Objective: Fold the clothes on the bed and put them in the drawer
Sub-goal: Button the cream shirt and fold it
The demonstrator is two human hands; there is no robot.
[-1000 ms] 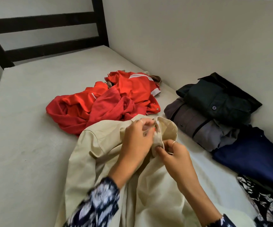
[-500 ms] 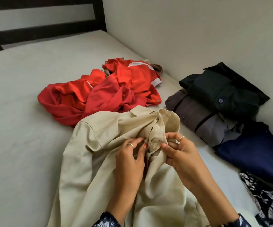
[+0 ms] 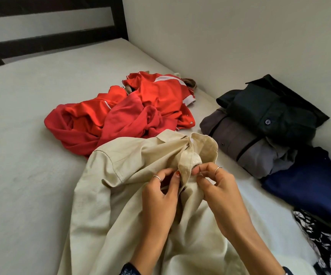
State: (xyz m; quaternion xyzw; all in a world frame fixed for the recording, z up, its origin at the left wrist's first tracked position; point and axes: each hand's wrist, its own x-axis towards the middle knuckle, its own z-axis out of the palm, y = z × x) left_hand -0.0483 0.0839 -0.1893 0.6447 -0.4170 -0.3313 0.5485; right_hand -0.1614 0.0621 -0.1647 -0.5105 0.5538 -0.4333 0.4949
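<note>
Clothes are lying in two groups on the bed [image 3: 31,155]: a crumpled red heap [image 3: 121,116] waiting near the middle, and a row of folded garments [image 3: 270,124] along the wall on my right. I am working on the beige shirt [image 3: 121,195], which is spread out in front of me with its collar pointing away. Compared with a second ago, both hands are sitting lower on the placket, having come down from the collar to the next fastening. My left hand [image 3: 160,197] is pinching the left edge of the front opening between thumb and fingertips, and my right hand [image 3: 214,185] is pinching the opposite edge just beside it, so both are closed on the shirt's cloth. I cannot make out the button itself under my fingers. I am reading this as buttoning the front before folding. That means the shirt is getting squared up, but folding proper is not yet starting, and the red heap is lying untouched. No drawer is showing in my view.
</note>
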